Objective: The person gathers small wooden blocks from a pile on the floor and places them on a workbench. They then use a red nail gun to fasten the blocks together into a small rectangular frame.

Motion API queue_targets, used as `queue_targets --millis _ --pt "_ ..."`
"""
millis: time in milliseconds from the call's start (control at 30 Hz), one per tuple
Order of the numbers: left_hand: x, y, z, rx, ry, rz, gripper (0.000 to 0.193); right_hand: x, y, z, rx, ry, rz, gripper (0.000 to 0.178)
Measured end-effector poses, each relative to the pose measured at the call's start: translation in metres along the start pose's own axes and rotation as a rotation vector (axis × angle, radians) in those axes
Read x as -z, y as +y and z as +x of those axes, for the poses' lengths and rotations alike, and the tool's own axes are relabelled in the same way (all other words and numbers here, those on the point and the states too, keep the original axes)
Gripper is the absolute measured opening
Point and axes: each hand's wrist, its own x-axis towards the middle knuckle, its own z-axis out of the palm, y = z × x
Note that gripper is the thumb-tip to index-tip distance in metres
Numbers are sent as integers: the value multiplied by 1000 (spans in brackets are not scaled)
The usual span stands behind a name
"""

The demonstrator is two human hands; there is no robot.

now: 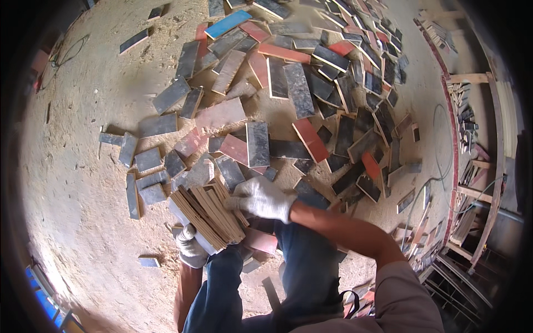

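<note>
A thick stack of plywood offcuts [206,216] rests tilted by my left knee, its layered pale edges facing up. My left hand [191,250], in a whitish knitted glove, grips the stack from its near left side, the thumb over the edge. Also gloved, my right hand [261,198] has its fingers curled against the far right end of the stack, at the outermost pieces. Its fingertips are partly hidden there. A pinkish board [260,240] lies just right of the stack, next to my knee.
Loose black, grey and red boards [288,89] lie scattered and overlapping across the dusty floor [83,166] ahead. One blue board [228,24] is among them at the far side. A wooden frame [491,166] with more offcuts stands on the right, with a thin cable [441,177] beside it.
</note>
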Motion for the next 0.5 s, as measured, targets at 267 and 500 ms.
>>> queue_targets --millis 267,500 --pt "20 -1 21 -80 49 27 80 220 79 141 232 1341 -1543 46" --pt "52 40 -20 -229 135 143 98 26 4 52 467 868 -527 42"
